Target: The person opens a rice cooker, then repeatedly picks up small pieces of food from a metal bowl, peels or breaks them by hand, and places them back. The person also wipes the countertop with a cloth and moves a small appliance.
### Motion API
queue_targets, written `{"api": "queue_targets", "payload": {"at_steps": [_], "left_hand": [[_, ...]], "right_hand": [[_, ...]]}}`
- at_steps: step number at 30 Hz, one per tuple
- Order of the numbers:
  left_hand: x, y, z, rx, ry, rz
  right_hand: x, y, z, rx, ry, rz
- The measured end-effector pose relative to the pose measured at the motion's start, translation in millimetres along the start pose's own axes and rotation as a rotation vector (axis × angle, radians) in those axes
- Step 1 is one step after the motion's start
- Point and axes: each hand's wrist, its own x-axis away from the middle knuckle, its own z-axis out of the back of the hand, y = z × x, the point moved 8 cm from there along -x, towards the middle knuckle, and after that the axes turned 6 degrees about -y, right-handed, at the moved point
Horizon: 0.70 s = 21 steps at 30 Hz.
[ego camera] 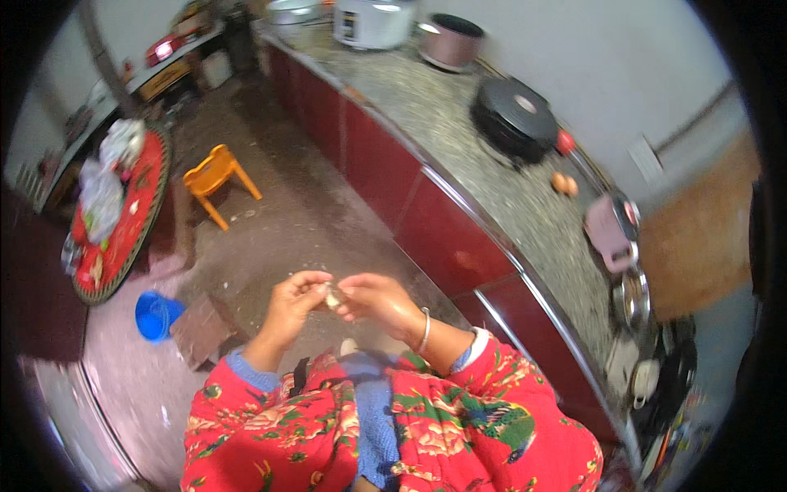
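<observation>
A small pale, brownish piece point(333, 296), perhaps a garlic clove, sits between the fingertips of both hands in front of my body. My left hand point(296, 299) pinches it with thumb and forefinger from the left. From the other side, my right hand point(381, 302) grips it too, the fingers curled and partly hiding it. A light bangle circles my right wrist. The floor below the hands carries a few pale scraps, too blurred to name.
Along the right runs a stone counter point(424, 111) with a rice cooker point(374, 24), a black electric griddle point(515, 120) and eggs point(564, 184). At left stand an orange chair point(212, 172), a blue bucket point(154, 317), a cardboard box point(206, 332) and a red round table point(132, 224) bearing plastic bags.
</observation>
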Motion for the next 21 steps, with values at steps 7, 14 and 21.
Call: {"api": "queue_targets", "payload": {"at_steps": [7, 14, 21], "left_hand": [[-23, 1, -40, 0.123, -0.121, 0.112], [-68, -20, -129, 0.110, -0.241, 0.208], [-120, -45, -236, 0.010, -0.346, 0.264]], "right_hand": [[37, -3, 49, -0.100, 0.187, 0.143], [116, -34, 135, -0.130, 0.362, 0.344], [217, -41, 235, -0.201, 0.608, 0.430]]}}
